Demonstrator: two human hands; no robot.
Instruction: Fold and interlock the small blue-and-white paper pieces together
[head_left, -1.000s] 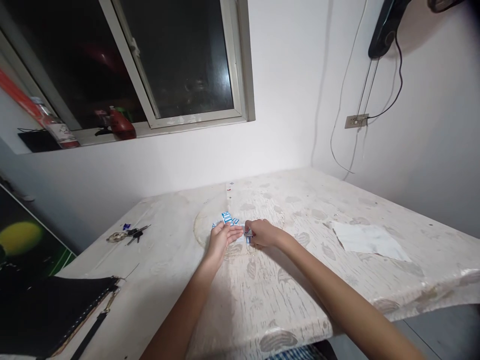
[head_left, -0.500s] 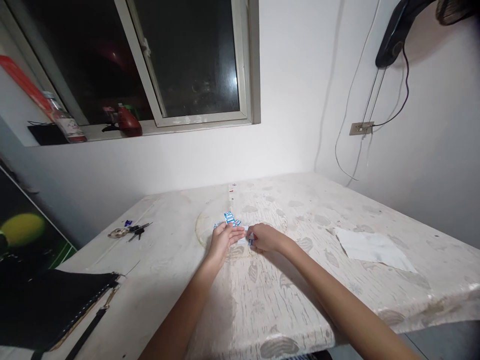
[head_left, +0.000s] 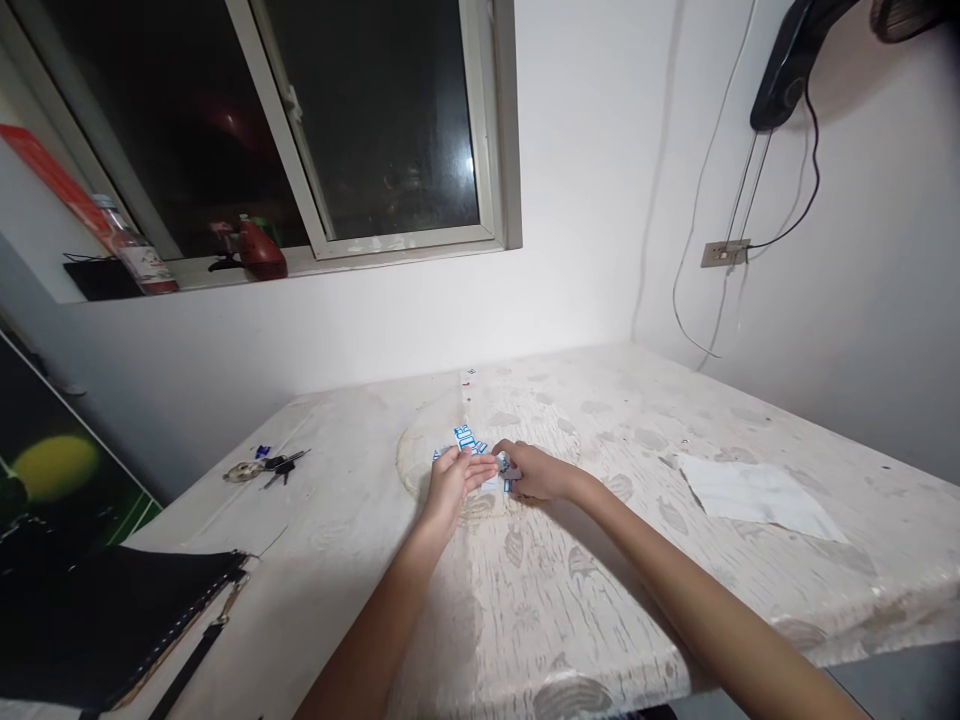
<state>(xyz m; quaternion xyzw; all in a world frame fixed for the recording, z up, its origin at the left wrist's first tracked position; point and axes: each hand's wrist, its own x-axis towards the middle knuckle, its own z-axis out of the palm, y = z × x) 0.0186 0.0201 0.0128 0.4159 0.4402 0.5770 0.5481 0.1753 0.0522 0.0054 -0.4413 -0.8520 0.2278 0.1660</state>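
Over the bench (head_left: 337,510), the right hand (head_left: 531,470) pinches a small greyish piece (head_left: 505,463) — the outstretched left hand (head_left: 452,480) is beside blue-and-white pieces (head_left: 465,437), its grip impossible to tell.

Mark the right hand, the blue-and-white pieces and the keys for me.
Right hand (head_left: 536,472): head view, on the back of the hand.
Blue-and-white pieces (head_left: 464,437): head view, on the farthest piece of the cluster.
Keys (head_left: 280,465): head view, on the dark key heads.
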